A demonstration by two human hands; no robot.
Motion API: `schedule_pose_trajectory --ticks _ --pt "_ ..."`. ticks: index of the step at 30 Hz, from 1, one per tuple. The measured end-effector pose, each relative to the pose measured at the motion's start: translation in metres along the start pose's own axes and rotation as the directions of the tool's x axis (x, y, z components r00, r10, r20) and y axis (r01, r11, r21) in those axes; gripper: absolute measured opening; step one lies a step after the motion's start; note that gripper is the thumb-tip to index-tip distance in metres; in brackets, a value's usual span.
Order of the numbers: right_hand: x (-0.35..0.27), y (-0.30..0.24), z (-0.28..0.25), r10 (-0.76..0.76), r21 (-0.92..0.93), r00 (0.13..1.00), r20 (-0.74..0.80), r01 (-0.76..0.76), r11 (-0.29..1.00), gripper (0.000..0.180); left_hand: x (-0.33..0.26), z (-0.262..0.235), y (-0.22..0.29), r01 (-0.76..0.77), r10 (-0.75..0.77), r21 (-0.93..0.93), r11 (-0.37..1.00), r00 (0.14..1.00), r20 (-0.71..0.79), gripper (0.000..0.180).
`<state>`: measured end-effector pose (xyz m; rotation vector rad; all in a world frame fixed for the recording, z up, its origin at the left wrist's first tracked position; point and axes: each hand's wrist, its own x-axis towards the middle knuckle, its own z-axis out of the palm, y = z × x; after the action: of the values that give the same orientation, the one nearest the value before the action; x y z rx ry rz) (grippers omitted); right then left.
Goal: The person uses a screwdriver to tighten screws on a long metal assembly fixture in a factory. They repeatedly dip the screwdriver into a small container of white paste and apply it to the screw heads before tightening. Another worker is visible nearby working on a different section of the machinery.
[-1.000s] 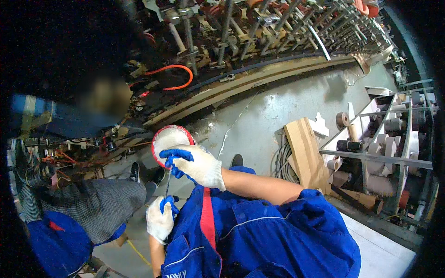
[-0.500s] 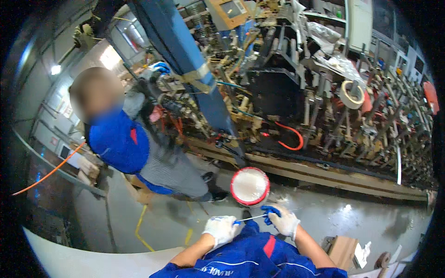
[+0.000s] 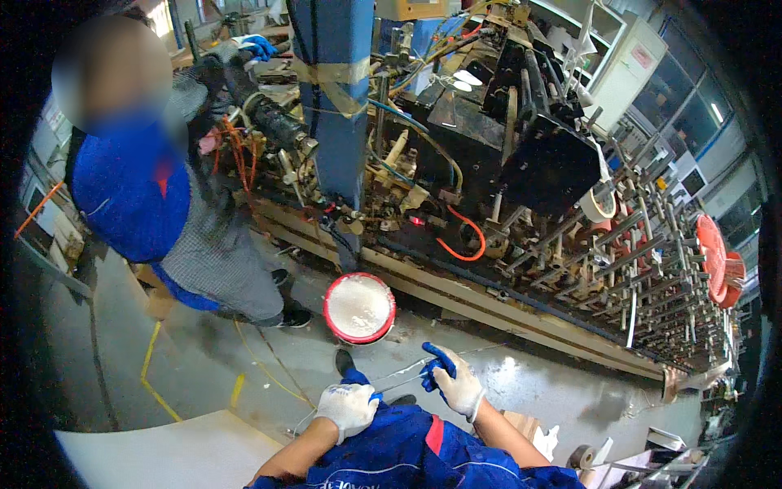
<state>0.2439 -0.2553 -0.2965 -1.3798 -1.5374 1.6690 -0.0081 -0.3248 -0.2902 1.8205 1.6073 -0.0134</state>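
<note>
My left hand (image 3: 349, 409), in a white work glove with blue fingertips, is closed in front of my waist around a thin pale cord (image 3: 401, 383). The cord stretches across to my right hand (image 3: 458, 386), gloved the same way and held a little higher. There the thumb and fingers are pinched together, with the index finger partly raised; the grip on the cord is small and blurred. A loose thin end shows beside my left wrist. Beyond my hands, on the floor, stands a red-rimmed bucket (image 3: 358, 308) filled with a whitish substance.
A co-worker in blue (image 3: 130, 191) stands at the left, a gloved hand on the machine. A blue post (image 3: 334, 122) rises behind the bucket. The long machine (image 3: 521, 318) with many metal rods runs to the right. A white panel (image 3: 171, 448) lies at lower left.
My view has turned right and tilted, so the co-worker and bucket sit further left. My hands stay in front of me with the cord, the right index finger now more raised.
</note>
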Motion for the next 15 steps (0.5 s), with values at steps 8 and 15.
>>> schedule_pose_trajectory --ticks 8,15 --pt "0.05 -0.001 0.028 0.099 0.099 0.995 -0.032 -0.095 0.991 0.025 0.026 -0.01 -0.043 0.115 -0.109 -0.042 0.992 0.985 0.133 0.037" --pt "0.099 -0.041 0.056 0.119 0.599 0.991 -0.068 -0.055 0.799 0.032 0.04 -0.08 -0.05 0.186 -0.182 -0.015 0.982 0.972 0.146 0.034"
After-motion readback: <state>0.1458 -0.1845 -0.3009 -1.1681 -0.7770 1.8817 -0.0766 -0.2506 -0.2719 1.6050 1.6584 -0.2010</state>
